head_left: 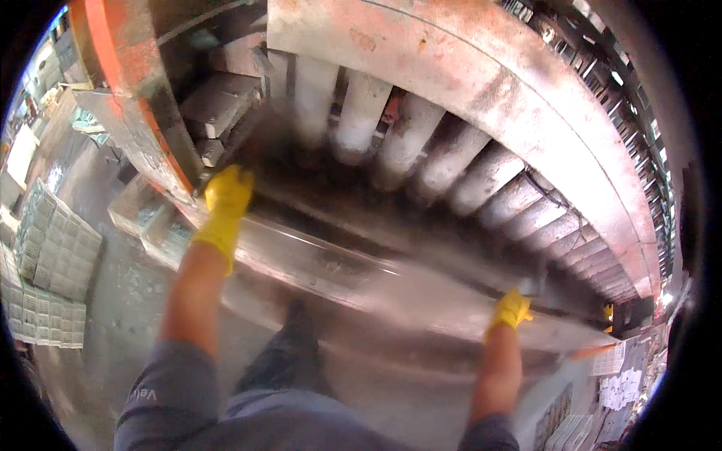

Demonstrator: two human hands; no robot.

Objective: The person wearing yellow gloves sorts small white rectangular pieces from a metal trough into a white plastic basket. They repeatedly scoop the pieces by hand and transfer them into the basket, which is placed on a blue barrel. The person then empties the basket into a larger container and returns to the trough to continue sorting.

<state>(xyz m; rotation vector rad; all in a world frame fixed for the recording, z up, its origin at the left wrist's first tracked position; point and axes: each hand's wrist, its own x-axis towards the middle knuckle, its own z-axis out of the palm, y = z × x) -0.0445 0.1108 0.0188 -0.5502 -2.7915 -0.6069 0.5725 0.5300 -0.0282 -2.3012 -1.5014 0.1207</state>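
My left hand (228,194), in a yellow rubber glove, is at the left end of a long metal machine bed (331,263). Its fingers are curled at the bed's far edge; whatever lies inside them is hidden. My right hand (511,308), gloved in yellow too, is far along the same bed toward the right, with the fingers closed. A small pale patch beside its fingertips is too blurred to name. Between both hands a dark, smeared strip (361,214) runs lengthwise along the bed; whether either hand holds it, I cannot tell.
Thick pale cylinders (357,120) stand in a row behind the bed, under a worn, reddish-white machine beam (466,68). An orange-edged upright (143,113) borders the left side. Stacked pale crates (56,248) stand on the floor at far left; white pieces (620,388) lie at lower right.
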